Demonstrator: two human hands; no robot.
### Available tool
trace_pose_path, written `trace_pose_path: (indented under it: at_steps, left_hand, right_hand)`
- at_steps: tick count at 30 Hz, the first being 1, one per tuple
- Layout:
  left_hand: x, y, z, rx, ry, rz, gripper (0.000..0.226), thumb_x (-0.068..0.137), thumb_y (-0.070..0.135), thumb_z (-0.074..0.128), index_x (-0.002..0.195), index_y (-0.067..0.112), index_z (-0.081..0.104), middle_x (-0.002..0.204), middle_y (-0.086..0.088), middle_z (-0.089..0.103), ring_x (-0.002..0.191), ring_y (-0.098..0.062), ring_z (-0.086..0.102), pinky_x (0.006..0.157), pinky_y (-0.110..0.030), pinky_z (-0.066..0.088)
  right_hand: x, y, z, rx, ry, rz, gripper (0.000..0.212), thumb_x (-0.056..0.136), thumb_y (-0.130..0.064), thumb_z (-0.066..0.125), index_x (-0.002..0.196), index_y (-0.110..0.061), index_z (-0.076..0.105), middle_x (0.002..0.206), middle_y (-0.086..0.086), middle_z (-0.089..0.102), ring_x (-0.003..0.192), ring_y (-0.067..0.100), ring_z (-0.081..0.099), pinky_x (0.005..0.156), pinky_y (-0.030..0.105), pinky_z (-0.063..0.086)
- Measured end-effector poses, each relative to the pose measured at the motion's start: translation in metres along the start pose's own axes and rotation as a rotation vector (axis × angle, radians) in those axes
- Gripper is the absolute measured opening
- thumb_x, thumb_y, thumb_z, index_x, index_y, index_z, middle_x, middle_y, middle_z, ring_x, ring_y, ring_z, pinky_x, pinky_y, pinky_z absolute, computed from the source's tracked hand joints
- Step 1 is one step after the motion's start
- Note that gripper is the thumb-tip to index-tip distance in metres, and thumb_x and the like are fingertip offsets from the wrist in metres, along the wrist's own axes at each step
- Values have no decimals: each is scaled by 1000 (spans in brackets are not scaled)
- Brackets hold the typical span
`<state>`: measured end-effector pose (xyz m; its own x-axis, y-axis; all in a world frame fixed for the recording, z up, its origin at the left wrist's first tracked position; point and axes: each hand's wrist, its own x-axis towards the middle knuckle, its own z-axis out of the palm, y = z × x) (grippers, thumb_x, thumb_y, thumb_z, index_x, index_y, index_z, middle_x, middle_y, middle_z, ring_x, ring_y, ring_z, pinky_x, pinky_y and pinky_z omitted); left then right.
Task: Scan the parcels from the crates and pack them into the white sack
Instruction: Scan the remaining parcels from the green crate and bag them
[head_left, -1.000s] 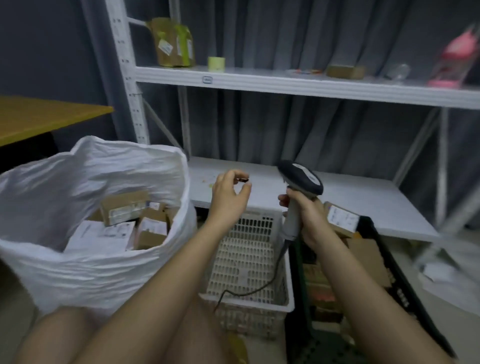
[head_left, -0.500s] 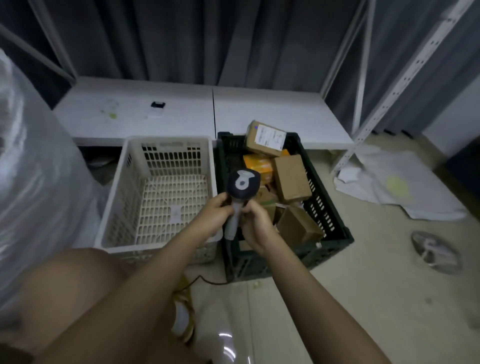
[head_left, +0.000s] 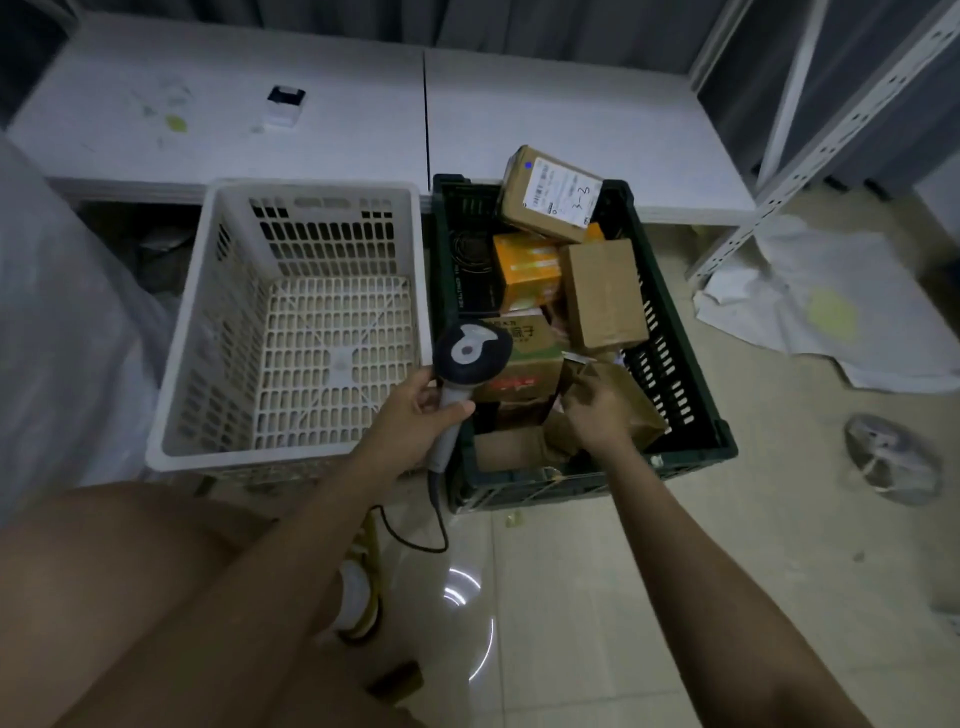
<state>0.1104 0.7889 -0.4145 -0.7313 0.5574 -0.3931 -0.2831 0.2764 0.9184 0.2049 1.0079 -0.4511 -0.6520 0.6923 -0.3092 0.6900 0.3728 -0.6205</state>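
My left hand (head_left: 415, 415) grips the handle of the grey barcode scanner (head_left: 471, 353), held over the gap between the two crates. My right hand (head_left: 597, 408) is inside the dark green crate (head_left: 719, 441), fingers closed on the upper edge of a brown parcel (head_left: 636, 402) at its near end. Further back in that crate lie a labelled cardboard parcel (head_left: 550, 195), an orange box (head_left: 524, 270), a plain brown box (head_left: 602, 296) and a printed carton (head_left: 527, 371). The white crate (head_left: 197, 332) on the left holds nothing. The white sack (head_left: 57, 338) fills the left edge.
A low white shelf board (head_left: 571, 114) runs behind the crates, with a small black-and-white object (head_left: 284, 104) on it. A shelf upright (head_left: 810, 135) and crumpled white sheets (head_left: 831, 317) are at the right. The scanner cable (head_left: 415, 540) trails on the tiled floor.
The view swung from the sack down to the crates. The scanner passed from my right hand to my left, and my right hand reached into the green crate onto the brown parcel.
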Motion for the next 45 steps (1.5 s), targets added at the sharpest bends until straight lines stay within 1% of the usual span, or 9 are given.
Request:
trace_pose_path:
  at_steps: [4, 7, 13, 20, 26, 32, 38, 41, 45]
  left_hand:
    - [6, 0, 9, -6, -13, 8, 43, 86, 18, 69, 122, 32, 49, 103, 13, 63, 90, 0, 61, 59, -10, 49]
    - [11, -2, 14, -10, -37, 5, 37, 85, 17, 70, 116, 30, 53, 101, 13, 64, 83, 6, 63, 61, -8, 48]
    - [20, -9, 17, -24, -33, -20, 41, 82, 18, 73, 118, 29, 55, 101, 14, 67, 86, 5, 64, 64, -11, 50]
    - [24, -14, 17, -38, -41, -24, 42, 81, 19, 74, 117, 30, 56, 107, 12, 67, 98, -3, 64, 80, -23, 51]
    - [23, -9, 13, -48, -22, 1, 35, 82, 19, 72, 104, 42, 57, 100, 19, 69, 94, 1, 65, 76, -18, 51]
    - [12, 2, 8, -125, 87, 28, 45, 85, 15, 69, 127, 23, 54, 104, 9, 69, 92, -1, 65, 73, -18, 51]
    - [-17, 10, -11, -210, 257, 78, 45, 86, 11, 68, 126, 24, 52, 100, 6, 68, 86, -2, 66, 70, -18, 53]
    - [-31, 12, -30, -238, 351, 95, 45, 87, 10, 67, 126, 24, 49, 96, 7, 66, 79, 3, 65, 66, -13, 52]
    - [-45, 14, -46, -270, 382, 93, 54, 89, 10, 65, 138, 17, 43, 99, 6, 65, 87, -2, 63, 65, -13, 51]
  right_hand:
    - [41, 42, -22, -427, -105, 168, 72, 94, -44, 52, 152, -12, 24, 153, 18, 31, 142, 38, 26, 116, 43, 19]
    - [56, 66, -27, -547, -206, 278, 74, 94, -45, 55, 153, -14, 23, 155, 16, 24, 142, 37, 18, 114, 45, 19]
    - [66, 69, -24, -472, -269, 332, 63, 89, -45, 64, 141, -18, 42, 146, 20, 36, 133, 41, 32, 106, 45, 32]
    - [66, 72, -17, -329, -83, 469, 98, 83, -34, 73, 151, -17, 4, 147, 25, 33, 138, 43, 22, 110, 47, 27]
    - [38, 48, -25, -53, 85, 252, 101, 68, -28, 83, 148, -18, 21, 146, 13, 30, 131, 41, 36, 103, 59, 38]
    - [-40, 31, -33, 145, 250, -225, 109, 59, -25, 88, 147, -25, 24, 139, -9, 34, 131, 16, 38, 103, 43, 44]
    - [-84, -18, 14, -155, 299, -669, 95, 63, -12, 84, 142, -6, 33, 140, 15, 44, 130, 29, 39, 106, 50, 41]
    - [-102, -30, 40, -351, 292, -779, 88, 68, -19, 79, 143, -7, 35, 138, 17, 47, 129, 30, 37, 104, 49, 40]
    - [-114, -31, 56, -295, 140, -833, 75, 75, -37, 77, 139, -10, 48, 134, 11, 50, 127, 22, 34, 103, 42, 34]
